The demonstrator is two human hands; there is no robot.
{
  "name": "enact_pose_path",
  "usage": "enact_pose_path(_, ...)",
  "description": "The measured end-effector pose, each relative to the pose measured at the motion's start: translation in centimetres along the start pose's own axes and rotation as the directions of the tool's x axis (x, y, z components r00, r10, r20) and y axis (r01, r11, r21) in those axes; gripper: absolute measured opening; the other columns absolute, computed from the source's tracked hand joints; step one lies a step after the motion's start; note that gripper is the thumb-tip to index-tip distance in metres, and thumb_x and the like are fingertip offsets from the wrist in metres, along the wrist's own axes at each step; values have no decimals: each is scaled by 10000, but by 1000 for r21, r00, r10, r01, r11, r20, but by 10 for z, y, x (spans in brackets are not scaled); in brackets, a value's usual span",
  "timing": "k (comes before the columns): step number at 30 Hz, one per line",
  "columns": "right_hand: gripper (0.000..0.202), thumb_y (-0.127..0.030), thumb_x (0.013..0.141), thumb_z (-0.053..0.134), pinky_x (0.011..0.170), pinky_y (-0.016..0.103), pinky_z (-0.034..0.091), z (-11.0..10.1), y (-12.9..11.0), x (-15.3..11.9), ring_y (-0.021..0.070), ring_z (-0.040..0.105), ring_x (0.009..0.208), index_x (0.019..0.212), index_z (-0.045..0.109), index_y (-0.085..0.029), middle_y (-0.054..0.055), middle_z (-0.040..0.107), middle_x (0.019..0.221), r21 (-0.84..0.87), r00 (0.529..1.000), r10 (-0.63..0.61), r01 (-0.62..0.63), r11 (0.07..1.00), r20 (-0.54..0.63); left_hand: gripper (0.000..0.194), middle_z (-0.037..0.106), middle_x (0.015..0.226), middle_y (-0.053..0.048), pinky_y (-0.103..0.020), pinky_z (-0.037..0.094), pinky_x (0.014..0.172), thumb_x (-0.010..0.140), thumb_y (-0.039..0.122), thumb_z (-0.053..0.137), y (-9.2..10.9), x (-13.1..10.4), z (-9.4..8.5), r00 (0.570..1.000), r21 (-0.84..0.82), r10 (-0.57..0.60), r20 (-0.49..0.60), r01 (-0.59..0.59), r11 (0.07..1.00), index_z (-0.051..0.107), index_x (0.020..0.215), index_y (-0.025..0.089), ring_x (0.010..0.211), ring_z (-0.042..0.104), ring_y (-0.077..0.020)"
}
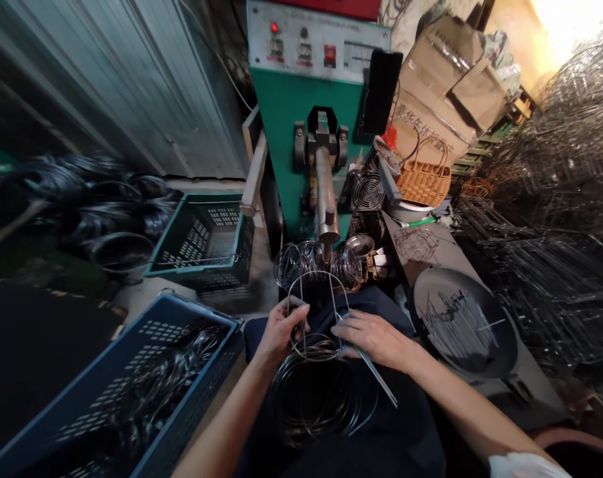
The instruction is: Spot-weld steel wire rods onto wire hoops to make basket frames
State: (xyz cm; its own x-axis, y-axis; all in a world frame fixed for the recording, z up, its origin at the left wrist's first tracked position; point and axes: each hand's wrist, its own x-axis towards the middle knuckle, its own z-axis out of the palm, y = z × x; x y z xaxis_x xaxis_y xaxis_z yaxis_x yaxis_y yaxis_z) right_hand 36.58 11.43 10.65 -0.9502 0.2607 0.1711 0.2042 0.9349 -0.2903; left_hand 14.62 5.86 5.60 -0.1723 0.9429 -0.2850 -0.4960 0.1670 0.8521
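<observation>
Wire ring between two hands

In the head view, a wire ring (317,271) sits between the hands above the person's lap, just on the near side of the green machine's (301,99) metal arm (325,192). Its two crosswires run lengthwise towards the machine. The left hand (277,332) pinches the left rim, thumb against fingers. The right hand (376,337), at the opposite side, closes round straight wires (380,381) slanting back to the right; whether it also grips the rim, I can't quite tell. Neither hand is clearly nearer.

Both hands (326,330) curl inward, forearms angled together.
</observation>
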Motion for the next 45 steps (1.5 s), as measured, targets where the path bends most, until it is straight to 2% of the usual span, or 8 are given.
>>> enact_pose_path(11,359,-359,925,539,1023,387,424,-9,9,8,194,632,957,1202,531,-131,94,664,1003,0,999,-34,34,999,0,259,552,440,52,-122,227,310,721,338,714,10,8,7,998,-6,54,-9,-54,999,515,722,173,295,352,-25)
enact_pose_path(21,393,-387,920,544,1057,398,389,-11,21,12,196,616,1031,1232,516,-149,99,654,1082,10,999,-33,32,999,40,252,549,444,54,-129,236,325,744,344,693,11,18,4,996,-7,86,18,-86,996,503,722,180,315,358,-31)
enact_pose_path(29,357,-361,920,551,1002,392,422,-21,13,18,201,583,1004,1222,552,-170,85,637,1032,-21,999,2,-1,1000,49,261,532,454,63,-139,234,329,698,333,723,17,17,7,998,-10,51,-22,-51,999,509,714,185,328,366,-34)
enact_pose_path(32,348,-365,915,552,898,379,479,-22,24,24,220,560,954,1220,565,-197,93,601,1019,-78,998,57,-58,995,-12,278,516,457,72,-150,247,327,649,315,750,29,32,9,997,4,55,-45,-55,998,508,687,184,324,379,-36)
enact_pose_path(35,334,-373,906,560,854,398,487,-20,49,36,237,537,923,1198,588,-211,99,569,1009,-108,978,138,-156,982,-157,300,520,480,69,-150,252,329,595,291,773,48,63,11,994,-1,87,-71,-87,996,507,676,180,347,425,-42)
enact_pose_path(38,263,-336,919,543,814,394,489,-18,77,50,244,523,917,1126,631,-199,99,562,968,-87,949,188,-216,972,-254,298,514,476,70,-142,239,325,585,272,773,64,94,11,989,-10,141,-33,-142,990,505,669,171,349,427,-37)
enact_pose_path(41,238,-283,930,530,823,378,481,-15,96,60,233,530,919,1129,626,-194,92,593,973,-21,930,197,-214,977,-309,304,505,462,73,-139,224,315,588,279,770,70,118,10,986,-21,168,18,-168,986,498,667,168,331,406,-29)
enact_pose_path(45,250,-289,935,527,816,350,481,-13,104,69,222,548,924,1150,617,-199,89,614,988,38,904,225,-227,973,-363,302,517,452,68,-143,201,304,604,291,763,69,137,4,982,-25,184,37,-183,983,496,679,171,306,371,-24)
